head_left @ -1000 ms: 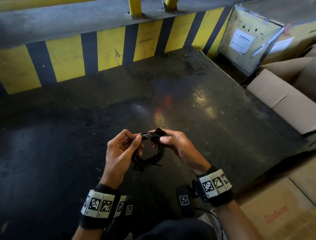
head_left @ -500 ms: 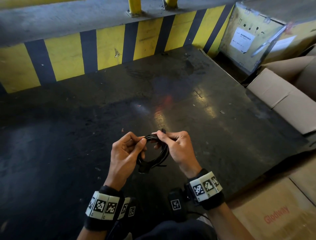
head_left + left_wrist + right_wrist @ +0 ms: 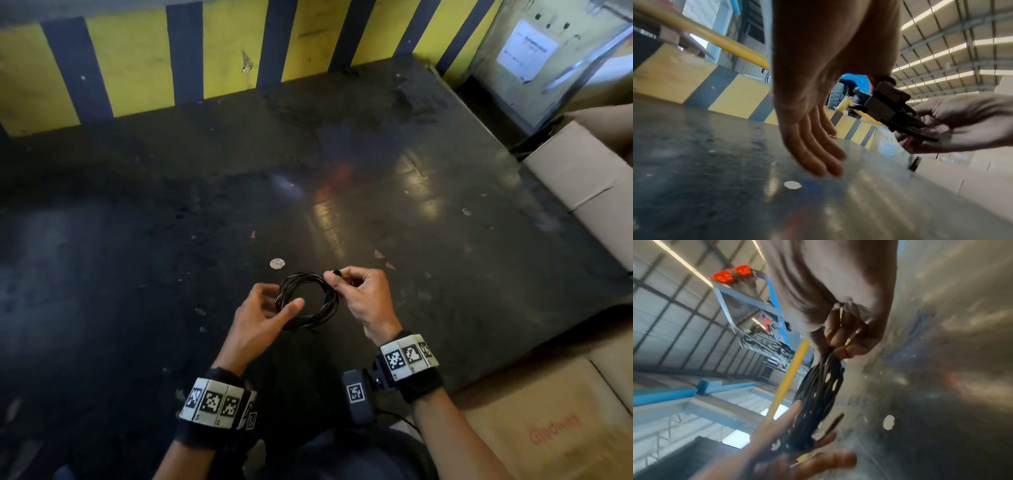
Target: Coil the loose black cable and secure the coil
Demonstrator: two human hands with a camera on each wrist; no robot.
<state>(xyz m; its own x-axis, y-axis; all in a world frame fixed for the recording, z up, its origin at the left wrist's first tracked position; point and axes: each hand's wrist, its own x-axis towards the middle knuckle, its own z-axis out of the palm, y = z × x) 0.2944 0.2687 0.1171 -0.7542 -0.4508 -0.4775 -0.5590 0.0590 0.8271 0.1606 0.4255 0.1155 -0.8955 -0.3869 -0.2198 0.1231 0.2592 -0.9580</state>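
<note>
The black cable [image 3: 322, 313] is wound into a small round coil, held just above the dark floor. My right hand [image 3: 337, 279] pinches the coil at its upper right edge, fingers curled round the strands [image 3: 818, 394]. My left hand [image 3: 270, 308] sits at the coil's left side with straight, relaxed fingers [image 3: 812, 146]. Its thumb lies across the left edge of the ring, and I cannot tell whether it touches. In the left wrist view the coil [image 3: 890, 110] shows edge-on in the right hand [image 3: 962, 123]. A short cable end [image 3: 835, 421] sticks out near the left palm [image 3: 777, 451].
The floor [image 3: 171, 274] is dark, scuffed and glossy, with a small white disc [image 3: 276, 263] just beyond the coil. A yellow-and-black striped curb [image 3: 137, 61] runs along the back. Cardboard boxes [image 3: 589, 185] line the right side, and one with red print [image 3: 555, 431] lies at lower right.
Both hands moved forward. The left hand let go of the coil's left side and straightened its fingers. The coil now hangs as an open ring from the right hand's pinch.
</note>
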